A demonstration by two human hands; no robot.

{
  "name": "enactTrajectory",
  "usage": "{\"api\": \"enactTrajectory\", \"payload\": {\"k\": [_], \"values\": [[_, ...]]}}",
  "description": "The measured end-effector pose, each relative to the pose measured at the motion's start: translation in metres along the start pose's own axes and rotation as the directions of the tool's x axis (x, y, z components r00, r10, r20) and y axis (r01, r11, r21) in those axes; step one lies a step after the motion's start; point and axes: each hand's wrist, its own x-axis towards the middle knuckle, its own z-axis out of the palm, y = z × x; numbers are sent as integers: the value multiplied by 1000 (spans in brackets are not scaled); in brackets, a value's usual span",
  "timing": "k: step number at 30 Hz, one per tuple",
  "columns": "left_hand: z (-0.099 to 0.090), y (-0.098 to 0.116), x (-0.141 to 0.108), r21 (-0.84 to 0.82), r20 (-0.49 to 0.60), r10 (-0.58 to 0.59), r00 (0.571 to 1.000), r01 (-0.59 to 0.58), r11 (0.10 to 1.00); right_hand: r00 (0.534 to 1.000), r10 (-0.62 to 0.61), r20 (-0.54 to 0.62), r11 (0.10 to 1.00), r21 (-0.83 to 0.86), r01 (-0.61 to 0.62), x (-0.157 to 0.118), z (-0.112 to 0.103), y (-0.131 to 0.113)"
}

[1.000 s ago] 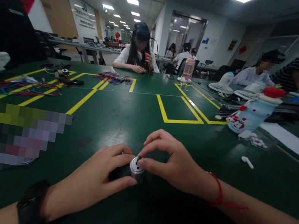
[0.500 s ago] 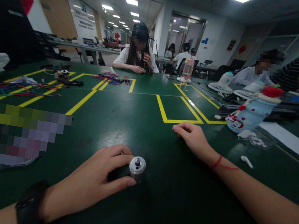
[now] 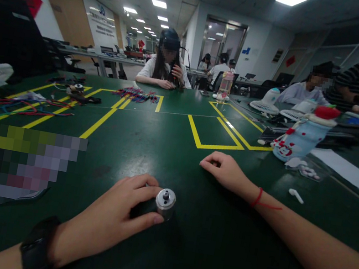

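Note:
A small silver cylindrical motor [image 3: 165,204] stands upright on the green table, its shaft end facing up. The thumb and fingers of my left hand [image 3: 127,204] grip it from the left side. Farther forward and to the right, my right hand [image 3: 224,169] is low over the table, just below a yellow tape outline [image 3: 198,143]. Its thumb and fingertips are pressed together; whatever they hold, if anything, is too small or hidden to tell. A gap of bare table separates this hand from the motor.
Loose coloured wires [image 3: 27,108] lie at left, near a blurred printed sheet [image 3: 34,169]. On the right are a blue bottle [image 3: 304,135], a small plastic bag [image 3: 307,170], a white earbud [image 3: 296,195] and paper [image 3: 350,170]. Across the table sits a person [image 3: 166,62].
My right hand has moved slightly nearer to me and to the left, its fingers still together. My left hand stays on the motor, which has not visibly moved on the table.

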Motion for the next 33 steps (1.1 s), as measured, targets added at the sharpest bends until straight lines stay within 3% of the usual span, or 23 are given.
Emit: {"api": "enactTrajectory", "payload": {"k": [4,7,10,15,17,22,27,30,33], "values": [[-3,-6,4,-1,-3,7,1000,-7,1000,989,-140,38,990,3,140,-7,13,-27],[4,-13,12,-1,2,-1,1000,1,1000,942,-320,98,944,119,308,-15,24,-44],[12,-17,17,0,-8,3,1000,-3,1000,902,-408,142,908,165,385,-23,31,-52],[14,-17,17,5,-4,-5,1000,5,1000,926,-371,74,909,231,347,-22,28,-53],[10,-17,14,4,-3,-5,1000,5,1000,923,-368,111,912,239,335,-19,22,-52],[4,-19,12,6,14,3,1000,-3,1000,830,-395,395,915,89,393,-18,14,-40],[9,-21,14,0,18,-5,1000,5,1000,780,-414,470,887,15,462,-20,19,-27],[9,-22,14,-13,23,-13,1000,13,1000,803,-406,436,908,91,410,-16,17,-26],[7,-22,11,-23,22,-12,1000,13,1000,919,-291,265,953,160,256,-8,10,-19]]}}
